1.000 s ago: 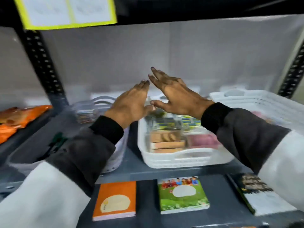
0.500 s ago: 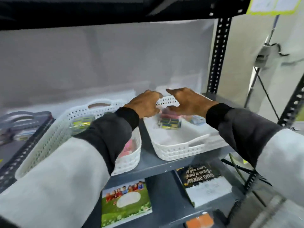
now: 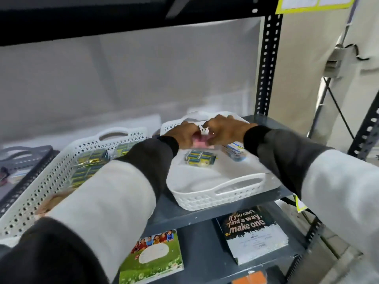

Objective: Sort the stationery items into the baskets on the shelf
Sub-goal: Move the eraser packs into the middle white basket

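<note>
Both hands in right white basket (image 3: 221, 198): left hand (image 3: 183, 136) & right hand (image 3: 224, 128) pinch pink pack (image 3: 202, 140) btwn them at far end; green-yellow boxes (image 3: 201, 157) just nearer

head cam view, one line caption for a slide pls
Both hands, left hand and right hand, close around a pink item over the white basket.
</note>
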